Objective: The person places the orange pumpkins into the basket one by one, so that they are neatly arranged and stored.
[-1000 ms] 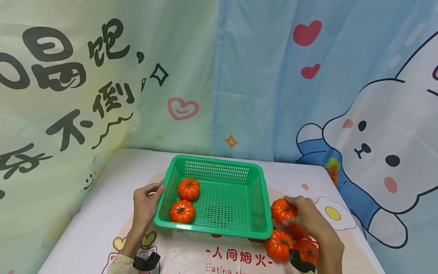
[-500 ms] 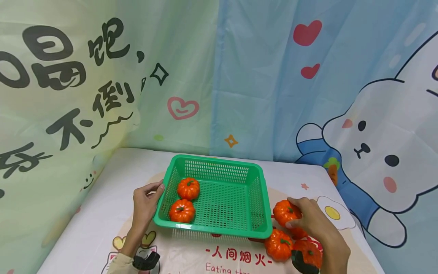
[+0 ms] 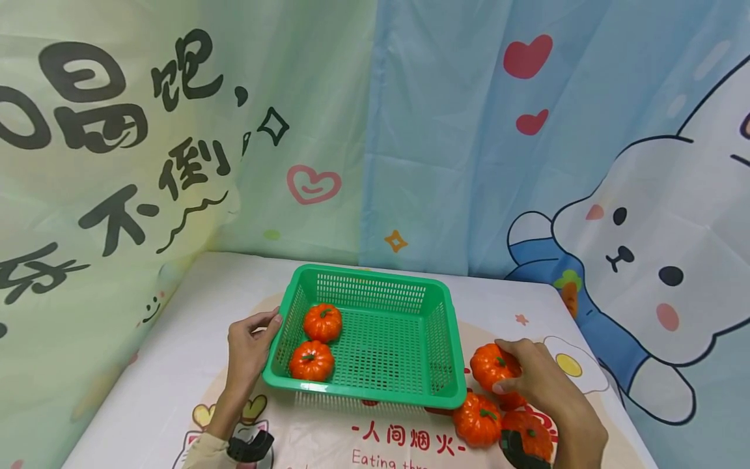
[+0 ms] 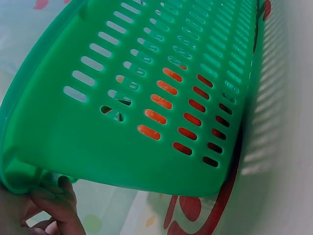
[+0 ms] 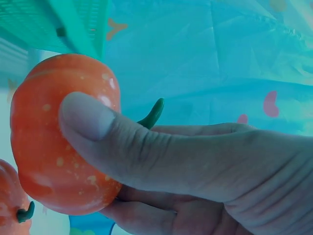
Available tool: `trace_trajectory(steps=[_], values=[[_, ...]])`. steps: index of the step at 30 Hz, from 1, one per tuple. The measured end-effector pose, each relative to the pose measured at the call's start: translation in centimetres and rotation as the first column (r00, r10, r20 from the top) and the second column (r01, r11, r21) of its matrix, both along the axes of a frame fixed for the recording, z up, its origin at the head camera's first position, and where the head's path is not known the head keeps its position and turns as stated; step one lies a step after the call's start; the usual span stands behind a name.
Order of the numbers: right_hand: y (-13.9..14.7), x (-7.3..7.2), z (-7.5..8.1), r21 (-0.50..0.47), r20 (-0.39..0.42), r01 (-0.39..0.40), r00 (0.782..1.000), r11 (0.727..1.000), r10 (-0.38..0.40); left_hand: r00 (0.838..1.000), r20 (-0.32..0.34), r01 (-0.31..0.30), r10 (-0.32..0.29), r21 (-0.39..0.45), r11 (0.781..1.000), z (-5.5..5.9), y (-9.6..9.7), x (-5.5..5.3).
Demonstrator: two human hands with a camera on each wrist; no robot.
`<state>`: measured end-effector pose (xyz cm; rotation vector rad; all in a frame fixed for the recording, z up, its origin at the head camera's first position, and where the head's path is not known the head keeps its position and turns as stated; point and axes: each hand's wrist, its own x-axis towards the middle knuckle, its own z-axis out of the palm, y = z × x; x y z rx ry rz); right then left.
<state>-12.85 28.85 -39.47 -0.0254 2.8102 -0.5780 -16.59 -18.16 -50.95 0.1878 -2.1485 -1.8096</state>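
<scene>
A green plastic basket point(image 3: 375, 393) stands on the table, with two small orange pumpkins, one farther back point(image 3: 322, 323) and one nearer point(image 3: 312, 361), at its left end. My left hand point(image 3: 250, 345) pinches the basket's left rim; in the left wrist view its curled fingers point(image 4: 56, 203) show under the rim. To the right of the basket, my right hand point(image 3: 541, 374) grips another pumpkin point(image 3: 489, 366). The right wrist view shows the thumb point(image 5: 93, 122) across that pumpkin's side and the green stem point(image 5: 153, 113) pointing towards the hand.
More pumpkins lie below the right hand: one at the basket's near right corner point(image 3: 477, 420), one by the wrist point(image 3: 530, 435), and one partly hidden under the held one point(image 3: 512, 400). A printed cloth covers the table point(image 3: 328, 433); a printed curtain point(image 3: 422, 143) hangs behind.
My right hand has shifted slightly to the right and towards me with the pumpkin in its grip. The left hand and the basket have stayed in place.
</scene>
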Motion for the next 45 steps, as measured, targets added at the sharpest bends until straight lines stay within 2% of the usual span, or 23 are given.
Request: trace_trajectory(steps=[34, 45], values=[[-1.4, 0.9, 2.9, 0.016, -0.024, -0.044, 0.999, 0.999, 0.044, 1.0, -0.013, 0.002, -0.002, -0.016, 1.0, 0.0, 0.0, -0.1], [-2.4, 1.3, 3.8, -0.009, -0.052, -0.049, 0.998, 0.999, 0.048, 1.0, -0.008, -0.002, 0.002, -0.001, 1.0, -0.2, 0.0, -0.2]])
